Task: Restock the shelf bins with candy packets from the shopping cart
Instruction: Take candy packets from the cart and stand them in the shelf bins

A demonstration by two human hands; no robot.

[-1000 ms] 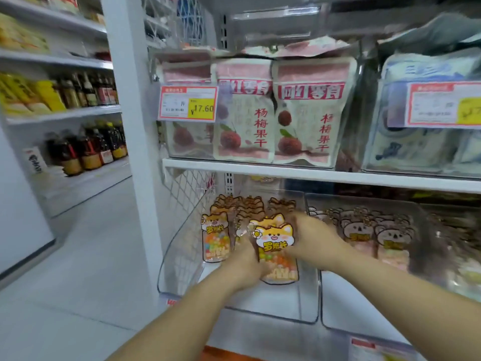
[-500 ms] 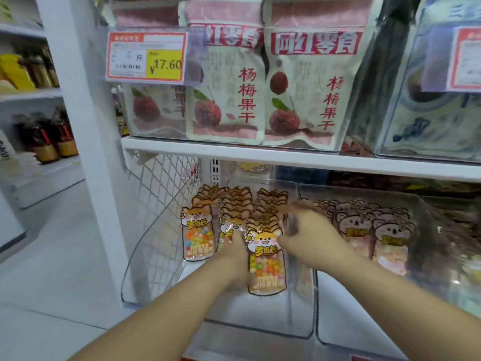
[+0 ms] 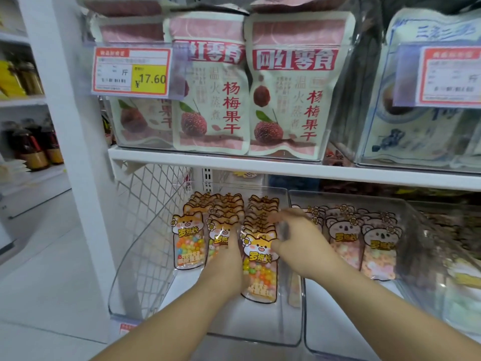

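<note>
The shiba-faced candy packet (image 3: 259, 259), held out before the rows a second ago, now stands at the front of the right-hand row in the clear bin (image 3: 260, 332), lower centre. The left hand (image 3: 227, 259) lies straight-fingered along its left edge. The right hand (image 3: 296, 241) has shifted onto the row's tops, its fingers too blurred to tell. This packet looks placed.

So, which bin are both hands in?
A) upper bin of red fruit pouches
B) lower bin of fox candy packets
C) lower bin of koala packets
B: the left hand and right hand sit either side of the front fox packet inside that clear bin.
</note>
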